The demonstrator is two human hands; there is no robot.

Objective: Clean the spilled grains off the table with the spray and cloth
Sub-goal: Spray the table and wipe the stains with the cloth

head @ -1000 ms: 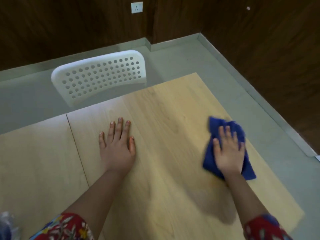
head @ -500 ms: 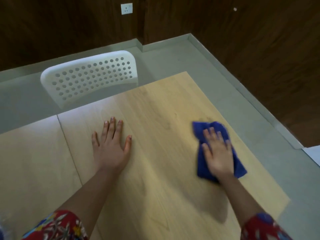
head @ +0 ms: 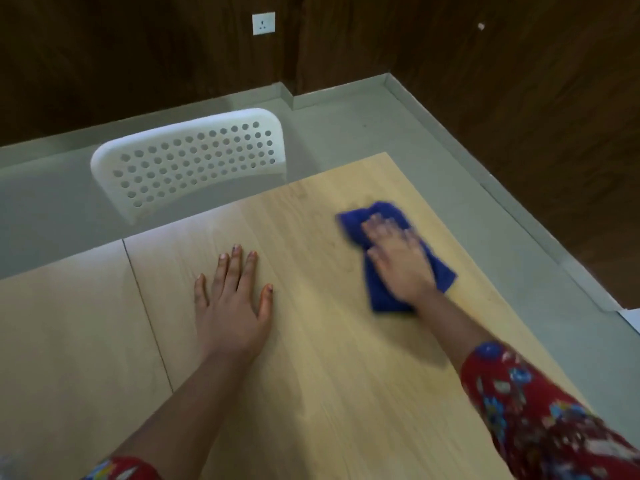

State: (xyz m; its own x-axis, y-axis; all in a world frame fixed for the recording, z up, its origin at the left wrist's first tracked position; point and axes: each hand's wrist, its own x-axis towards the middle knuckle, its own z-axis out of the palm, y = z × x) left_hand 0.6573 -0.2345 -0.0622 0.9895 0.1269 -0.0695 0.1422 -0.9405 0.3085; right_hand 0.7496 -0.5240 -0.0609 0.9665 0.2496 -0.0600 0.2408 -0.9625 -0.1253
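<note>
Dark wood panelling with a white wall socket [head: 263,23] backs a grey floor, and a white perforated chair [head: 187,164] stands at the far edge of the pale wooden bench [head: 311,393]. On it, the right hand [head: 398,261] lies flat on the blue cloth [head: 381,213], its grip spread with the fingers straight, pressing down rather than pinching. The hand is blurred with motion. Over the last second the cloth has travelled from close to the bench's right edge, away from the person and inward, and now lies near the far right corner. The left hand [head: 230,306] has stayed planted palm-down near the middle, fingers splayed, holding nothing and well apart from the cloth.

No grains show anywhere on the visible wood, and no spray bottle can be made out. That suggests the wiping is well along, with this stroke covering the far corner. The strip along the right edge may want another pass.
</note>
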